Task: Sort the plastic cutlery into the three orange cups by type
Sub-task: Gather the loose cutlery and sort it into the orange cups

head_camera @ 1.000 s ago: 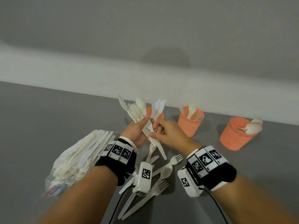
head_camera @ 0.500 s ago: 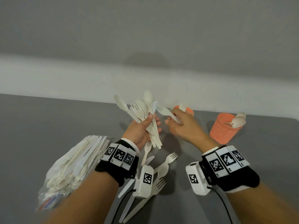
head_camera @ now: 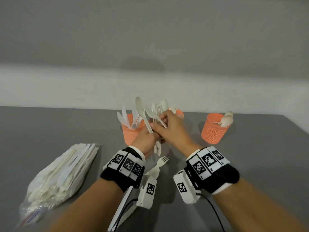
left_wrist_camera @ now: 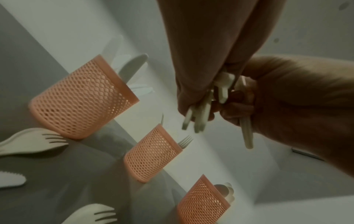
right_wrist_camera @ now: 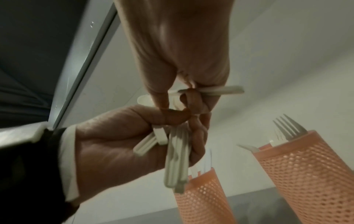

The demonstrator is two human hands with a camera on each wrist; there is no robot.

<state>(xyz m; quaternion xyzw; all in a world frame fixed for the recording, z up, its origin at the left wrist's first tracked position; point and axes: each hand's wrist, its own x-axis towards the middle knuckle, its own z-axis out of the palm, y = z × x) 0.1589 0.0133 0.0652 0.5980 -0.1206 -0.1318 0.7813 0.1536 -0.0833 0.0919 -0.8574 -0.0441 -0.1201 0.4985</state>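
My left hand (head_camera: 148, 139) grips a bundle of white plastic cutlery (head_camera: 156, 108) upright by the handles, above the grey table. My right hand (head_camera: 163, 125) reaches across it and pinches the handle of one spoon (head_camera: 153, 114) in the bundle. In the right wrist view that handle (right_wrist_camera: 222, 89) lies crosswise in my fingertips, over the left hand's bundle (right_wrist_camera: 176, 159). Behind the hands stand three orange mesh cups: the left cup (head_camera: 131, 133) holds knives, the middle cup (head_camera: 179, 113), mostly hidden, holds forks (right_wrist_camera: 287, 128), and the right cup (head_camera: 213, 131) holds spoons.
A clear bag of more cutlery (head_camera: 63, 171) lies at the left of the table (head_camera: 259, 156). A loose fork (head_camera: 161, 162) and a knife (head_camera: 122, 208) lie under my wrists. More loose forks (left_wrist_camera: 34, 141) show in the left wrist view. A pale wall runs behind the cups.
Half a second ago my right hand held a fork out by the middle cup. It has come back without it and now pinches a spoon in the left hand's bundle.
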